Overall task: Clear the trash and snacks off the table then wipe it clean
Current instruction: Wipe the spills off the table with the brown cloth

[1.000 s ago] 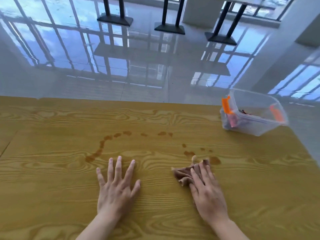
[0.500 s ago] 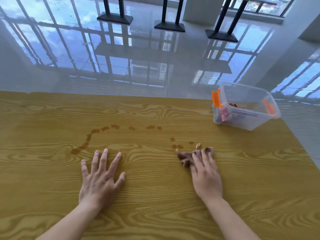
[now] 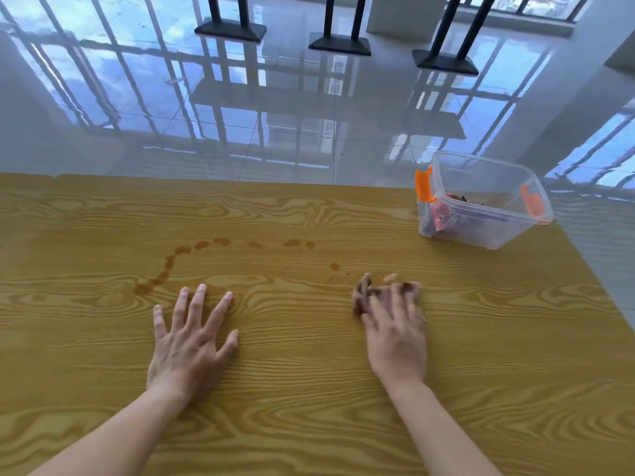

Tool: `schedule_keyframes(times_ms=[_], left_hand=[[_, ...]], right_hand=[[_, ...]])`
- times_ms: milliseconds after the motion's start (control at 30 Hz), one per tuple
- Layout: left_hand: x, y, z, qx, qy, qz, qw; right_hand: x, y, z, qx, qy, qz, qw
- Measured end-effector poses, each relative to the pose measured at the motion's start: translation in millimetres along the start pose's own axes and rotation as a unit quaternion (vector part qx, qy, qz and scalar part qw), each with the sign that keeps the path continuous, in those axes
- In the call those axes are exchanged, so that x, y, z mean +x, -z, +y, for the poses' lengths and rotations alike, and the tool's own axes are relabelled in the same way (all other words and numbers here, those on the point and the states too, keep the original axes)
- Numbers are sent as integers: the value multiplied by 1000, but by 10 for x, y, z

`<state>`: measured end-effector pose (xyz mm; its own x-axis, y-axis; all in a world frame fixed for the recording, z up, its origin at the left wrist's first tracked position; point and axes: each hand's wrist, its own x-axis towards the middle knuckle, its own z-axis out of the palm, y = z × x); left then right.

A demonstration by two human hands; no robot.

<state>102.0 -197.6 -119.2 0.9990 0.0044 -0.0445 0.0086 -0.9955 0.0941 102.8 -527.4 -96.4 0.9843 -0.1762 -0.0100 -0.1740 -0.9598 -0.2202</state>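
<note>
Left hand (image 3: 190, 345): flat on the bench (image 3: 309, 389), fingers spread, holding nothing.
Right hand (image 3: 395, 331): grip pressed down on a brown cloth (image 3: 360, 298), fingers curled over it; blurred.
Cloth: bunched under the right fingertips, right of centre on the bench.
Stains (image 3: 178, 261): a curved trail of brown spots, far of the left hand, running right toward the cloth.
Box (image 3: 481, 201): clear plastic with orange clips, far right corner, wrappers inside, well apart from both hands.
Beyond: shiny floor (image 3: 275, 115), black table legs (image 3: 338, 25).
Writing: none readable.
</note>
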Motion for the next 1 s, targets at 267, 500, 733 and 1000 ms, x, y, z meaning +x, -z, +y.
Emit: schedule_keyframes(times_ms=[267,500,733,1000], left_hand=[[1,-25,-18,1,0,4,1000],[-7,1,-19,4,2,-3,1000],[-5,34,2,4,5,-11,1000],[-15,43,-6,-5,5,-7,1000]], right_hand=[[-52,1,718,-21,72,22,997],[564,75,310,-10,21,-52,998],[169,-17,447,-31,151,-43,987],[504,-75,11,-40,98,-56,993]])
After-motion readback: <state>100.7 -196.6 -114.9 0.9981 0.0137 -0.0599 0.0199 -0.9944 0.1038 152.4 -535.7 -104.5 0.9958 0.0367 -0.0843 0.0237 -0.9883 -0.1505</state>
